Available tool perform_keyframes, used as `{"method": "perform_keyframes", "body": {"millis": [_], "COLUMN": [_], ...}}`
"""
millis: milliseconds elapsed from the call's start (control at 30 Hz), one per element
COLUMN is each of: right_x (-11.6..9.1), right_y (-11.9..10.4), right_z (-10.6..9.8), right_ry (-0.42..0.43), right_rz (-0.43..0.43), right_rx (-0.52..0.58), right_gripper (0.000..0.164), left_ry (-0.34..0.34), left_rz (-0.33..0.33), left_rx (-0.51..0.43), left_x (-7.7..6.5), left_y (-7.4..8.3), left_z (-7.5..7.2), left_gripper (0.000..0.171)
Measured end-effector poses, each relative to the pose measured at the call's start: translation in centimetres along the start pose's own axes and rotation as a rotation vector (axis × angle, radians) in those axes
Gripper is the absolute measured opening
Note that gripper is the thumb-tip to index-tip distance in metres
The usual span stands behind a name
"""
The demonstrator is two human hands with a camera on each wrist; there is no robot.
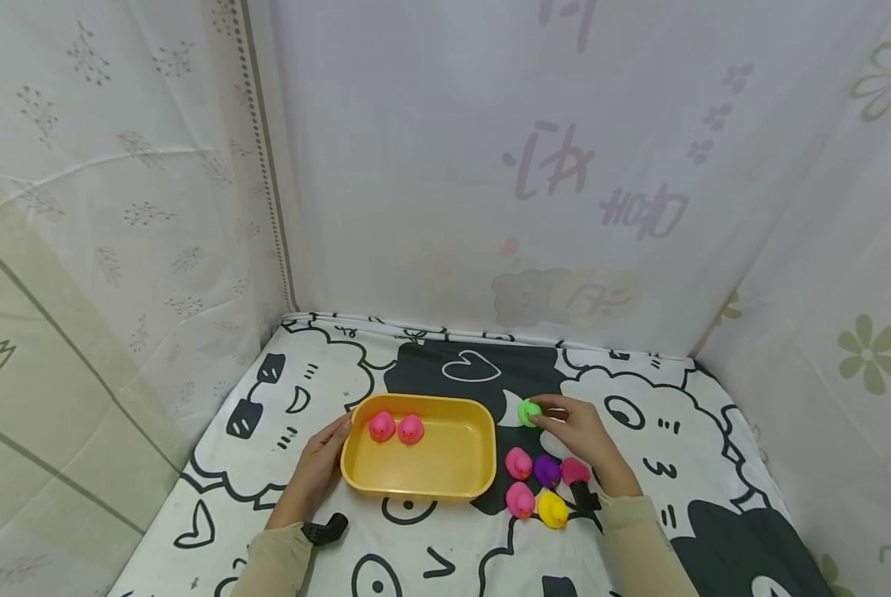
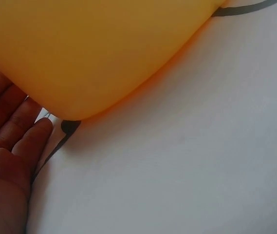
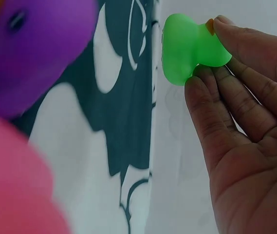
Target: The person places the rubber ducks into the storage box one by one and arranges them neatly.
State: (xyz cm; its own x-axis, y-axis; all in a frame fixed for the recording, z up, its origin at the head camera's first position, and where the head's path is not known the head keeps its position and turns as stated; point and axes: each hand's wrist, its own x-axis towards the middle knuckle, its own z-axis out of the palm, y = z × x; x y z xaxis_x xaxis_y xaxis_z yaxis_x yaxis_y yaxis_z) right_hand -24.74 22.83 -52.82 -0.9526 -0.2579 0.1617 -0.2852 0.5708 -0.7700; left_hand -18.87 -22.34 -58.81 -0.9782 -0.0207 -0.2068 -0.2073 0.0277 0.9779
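My right hand (image 1: 583, 427) pinches a green rubber duck (image 1: 529, 413) between thumb and fingertips. In the right wrist view the green duck (image 3: 184, 48) is held up, its orange beak beside the thumb. My left hand (image 1: 320, 464) touches the left side of a yellow tray (image 1: 445, 481). Up close in the left wrist view, the fingers (image 2: 16, 122) lie fairly straight against the tray's outer wall (image 2: 89, 63). Inside the tray sit two pink ducks, one on the left (image 1: 381, 426) and another beside it (image 1: 411, 429).
Right of the tray stand a purple duck (image 1: 547, 471), a yellow duck (image 1: 553, 509) and pink ones (image 1: 519, 463), (image 1: 520, 500), (image 1: 575, 471). A patterned black and white cloth (image 1: 415, 568) covers the table. Pale curtains (image 1: 430, 166) hang behind it and at both sides.
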Motion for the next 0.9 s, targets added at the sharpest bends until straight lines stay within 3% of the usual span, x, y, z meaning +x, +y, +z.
{"method": "perform_keyframes", "body": {"millis": [367, 700, 900], "right_x": [2.1, 3.6, 4.3], "right_y": [-3.6, -6.4, -7.4], "right_z": [2.4, 4.5, 5.9], "right_ry": [-0.079, -0.124, -0.191], "right_rz": [-0.060, -0.120, -0.132], "right_rx": [0.050, -0.023, -0.038], "right_gripper": [0.031, 0.030, 0.030], "left_ry": [0.000, -0.003, 0.000], "left_rz": [0.000, 0.009, 0.015], "left_rx": [0.009, 0.003, 0.006], "left_x": [0.0, 0.0, 0.0], "left_y": [-0.1, -0.1, -0.2], "left_z": [0.0, 0.1, 0.0], "left_gripper": [0.070, 0.070, 0.072]}}
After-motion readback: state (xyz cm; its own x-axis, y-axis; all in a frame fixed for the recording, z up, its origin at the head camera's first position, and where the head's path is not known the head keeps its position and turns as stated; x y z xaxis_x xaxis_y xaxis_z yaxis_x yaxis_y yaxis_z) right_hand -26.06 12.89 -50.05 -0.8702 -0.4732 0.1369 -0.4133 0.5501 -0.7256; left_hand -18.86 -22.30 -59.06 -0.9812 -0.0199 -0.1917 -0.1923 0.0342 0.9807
